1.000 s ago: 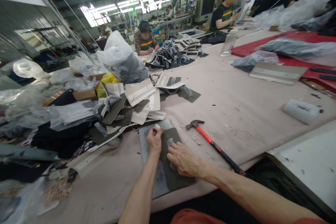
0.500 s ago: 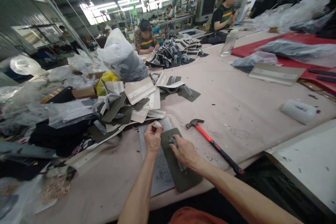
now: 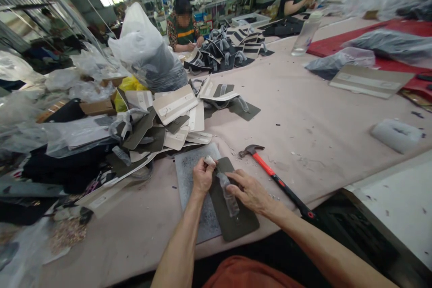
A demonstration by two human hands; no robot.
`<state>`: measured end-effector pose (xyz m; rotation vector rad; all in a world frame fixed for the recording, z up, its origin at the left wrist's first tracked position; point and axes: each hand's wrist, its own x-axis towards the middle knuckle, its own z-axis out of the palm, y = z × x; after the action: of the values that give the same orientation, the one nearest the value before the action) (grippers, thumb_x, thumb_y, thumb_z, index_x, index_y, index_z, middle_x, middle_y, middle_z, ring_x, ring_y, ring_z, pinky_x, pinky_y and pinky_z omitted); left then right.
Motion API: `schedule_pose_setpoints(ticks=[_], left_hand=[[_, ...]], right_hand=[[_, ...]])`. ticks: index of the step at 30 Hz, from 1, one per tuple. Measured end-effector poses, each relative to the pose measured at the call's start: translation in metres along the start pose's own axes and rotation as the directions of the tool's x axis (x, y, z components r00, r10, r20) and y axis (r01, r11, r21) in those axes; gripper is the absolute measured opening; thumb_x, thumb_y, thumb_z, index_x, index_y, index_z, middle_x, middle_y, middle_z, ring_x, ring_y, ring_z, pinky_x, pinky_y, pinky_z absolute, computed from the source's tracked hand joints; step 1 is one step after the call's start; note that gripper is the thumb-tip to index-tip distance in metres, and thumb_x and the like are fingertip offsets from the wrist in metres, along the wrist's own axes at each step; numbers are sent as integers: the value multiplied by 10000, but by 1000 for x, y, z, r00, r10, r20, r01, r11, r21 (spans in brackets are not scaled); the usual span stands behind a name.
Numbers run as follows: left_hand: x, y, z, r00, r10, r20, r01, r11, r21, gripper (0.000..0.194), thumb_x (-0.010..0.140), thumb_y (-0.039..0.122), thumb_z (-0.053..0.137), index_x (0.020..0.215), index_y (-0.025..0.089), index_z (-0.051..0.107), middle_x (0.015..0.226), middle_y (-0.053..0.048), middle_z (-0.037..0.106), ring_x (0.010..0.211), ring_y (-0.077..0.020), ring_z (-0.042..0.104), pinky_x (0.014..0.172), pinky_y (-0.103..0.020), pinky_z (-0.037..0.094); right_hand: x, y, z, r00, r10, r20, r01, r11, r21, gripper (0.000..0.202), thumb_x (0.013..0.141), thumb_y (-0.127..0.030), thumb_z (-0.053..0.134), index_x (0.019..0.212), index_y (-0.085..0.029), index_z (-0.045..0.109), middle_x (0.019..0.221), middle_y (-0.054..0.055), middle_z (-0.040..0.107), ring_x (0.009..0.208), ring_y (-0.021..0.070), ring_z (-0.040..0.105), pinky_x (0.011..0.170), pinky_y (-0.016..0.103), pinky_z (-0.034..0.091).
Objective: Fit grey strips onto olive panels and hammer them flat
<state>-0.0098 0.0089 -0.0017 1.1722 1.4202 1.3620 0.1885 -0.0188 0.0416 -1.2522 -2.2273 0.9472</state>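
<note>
A dark olive panel (image 3: 248, 221) with rounded corners lies slanted on a speckled grey board (image 3: 189, 168). Along the panel runs a handle strap (image 3: 230, 200) in clear plastic wrap. My left hand (image 3: 202, 179) is closed in a pinch at the panel's upper left edge; a white wrapping (image 3: 209, 160) shows at a fingertip. What its fingers grip is hidden. Over the panel's right side, my right hand (image 3: 253, 191) has its fingers apart, the tips at the wrapped strap. A claw hammer (image 3: 266, 168) with a red and black handle lies to the right.
Beyond the board is a heap of beige and olive panels (image 3: 175, 105). Bagged goods (image 3: 148, 54) stand behind it. A co-worker (image 3: 184, 27) sits across the table by striped pieces (image 3: 245, 38). On the right are a bottle (image 3: 306, 36) and a white roll (image 3: 394, 135).
My right hand has loosened from the strap and shifted right, uncovering more of the plastic wrap. The left hand has come to the panel's upper edge. The view has tilted down.
</note>
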Motion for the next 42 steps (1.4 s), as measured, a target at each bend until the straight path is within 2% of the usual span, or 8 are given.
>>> schedule_pose_setpoints(ticks=[6, 14, 21, 27, 30, 33, 37, 42], left_hand=[[1, 3, 1, 1000, 10, 26, -12, 998, 68, 134, 845, 287, 635, 918, 175, 653, 897, -52, 754, 854, -189, 702, 782, -275, 529], [0, 3, 3, 998, 39, 40, -45, 987, 157, 103, 836, 252, 616, 895, 183, 664, 873, -40, 747, 814, -175, 694, 750, -258, 525], [-8, 8, 10, 996, 86, 14, -87, 960, 267, 93, 814, 228, 629, 880, 189, 681, 868, -32, 754, 814, -182, 699, 750, -264, 522], [-13, 10, 13, 993, 113, -19, -102, 943, 316, 123, 820, 216, 612, 902, 197, 701, 890, -36, 761, 845, -198, 702, 798, -298, 528], [-12, 8, 9, 992, 118, 51, -128, 945, 302, 151, 825, 219, 599, 934, 200, 702, 930, -43, 763, 883, -201, 702, 819, -304, 526], [-11, 7, 7, 988, 127, 93, -151, 929, 338, 139, 836, 223, 584, 916, 200, 695, 882, -37, 753, 826, -194, 691, 777, -294, 515], [-12, 10, 7, 981, 156, 113, -187, 909, 372, 140, 831, 186, 569, 896, 205, 690, 843, -27, 737, 785, -189, 675, 743, -287, 492], [-13, 14, 9, 979, 169, 112, -199, 907, 370, 130, 840, 195, 568, 894, 208, 686, 841, -31, 733, 777, -190, 669, 728, -281, 484]], right_hand=[[-8, 43, -24, 928, 81, -364, -178, 953, -244, 299, 971, -347, 478, 1146, -147, 614, 1130, 141, 627, 1042, 267, 584, 925, 395, 451], [-21, 85, -44, 906, 340, -253, -424, 757, -497, 290, 895, -321, 574, 1100, -116, 584, 1026, 164, 607, 922, 278, 562, 763, 350, 409], [-7, 60, -58, 695, 684, 223, -705, 586, 400, 119, 834, -234, 537, 766, -208, 443, 639, -22, 476, 528, 116, 443, 522, 250, 359], [5, 2, -68, 793, 579, 191, -568, 587, 577, 253, 945, -433, 360, 802, -230, 408, 587, -76, 373, 415, 84, 316, 420, 217, 276], [8, -25, -78, 951, 270, -150, -234, 947, 218, 331, 976, -473, 336, 807, -217, 459, 607, -29, 472, 496, 112, 415, 493, 243, 277], [9, -35, -84, 994, 48, -102, -74, 959, -273, 292, 1005, -394, 337, 884, -194, 513, 637, 23, 566, 517, 140, 467, 515, 281, 216], [14, -43, -106, 995, 10, 100, 41, 865, -500, 219, 999, -337, 408, 898, -185, 530, 605, 29, 575, 456, 127, 428, 495, 299, 158], [22, -80, -140, 855, -213, -473, 74, 953, -295, 279, 1015, -415, 334, 835, -230, 439, 574, -30, 472, 439, 106, 361, 483, 262, 221]])
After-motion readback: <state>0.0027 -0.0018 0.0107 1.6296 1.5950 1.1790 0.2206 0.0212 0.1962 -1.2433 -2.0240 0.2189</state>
